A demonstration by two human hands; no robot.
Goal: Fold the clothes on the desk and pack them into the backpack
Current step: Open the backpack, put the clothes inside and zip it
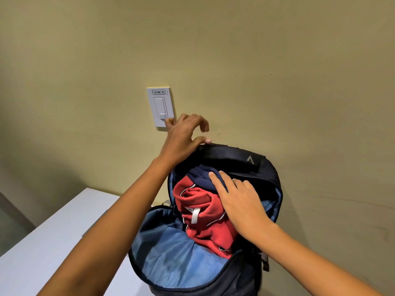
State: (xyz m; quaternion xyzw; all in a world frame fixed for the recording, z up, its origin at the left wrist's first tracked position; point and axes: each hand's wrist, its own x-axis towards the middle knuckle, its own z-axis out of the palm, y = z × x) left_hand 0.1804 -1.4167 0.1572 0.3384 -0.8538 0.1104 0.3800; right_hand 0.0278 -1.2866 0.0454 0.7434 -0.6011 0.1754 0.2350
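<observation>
We had the backpack [230, 155] lying lengthwise toward the wall [277, 82], mouth facing us; right grip [241, 201] pressed flat-fingered on the red garment [205, 210] inside; left grip [183, 135], loosely curled, touched its top.

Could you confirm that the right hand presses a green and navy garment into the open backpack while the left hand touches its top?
Not quite: in the head view the garment is red and navy, not green; the rest stands.
</observation>
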